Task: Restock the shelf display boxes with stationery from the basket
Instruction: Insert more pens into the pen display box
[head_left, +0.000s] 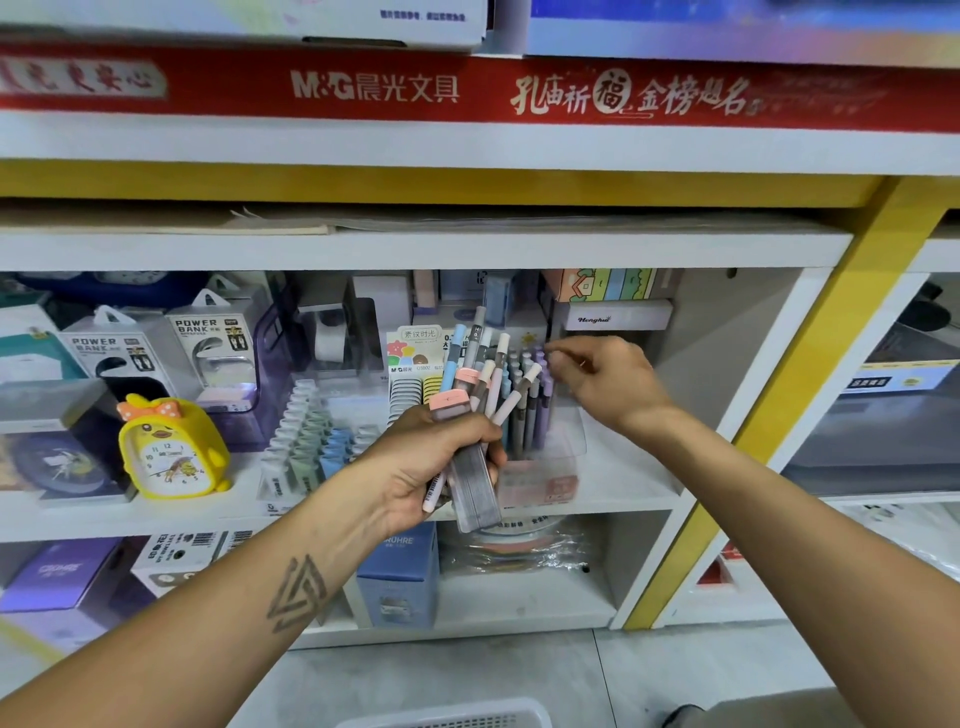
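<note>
While a fanned bundle of pastel pens was gripped in the left hand, the right hand, fingers curled, was held at the pen display box; a pinch couldn't be confirmed.

I see white shelving unit with yellow trim (red M&G banner above), grey tiled floor below.
</note>
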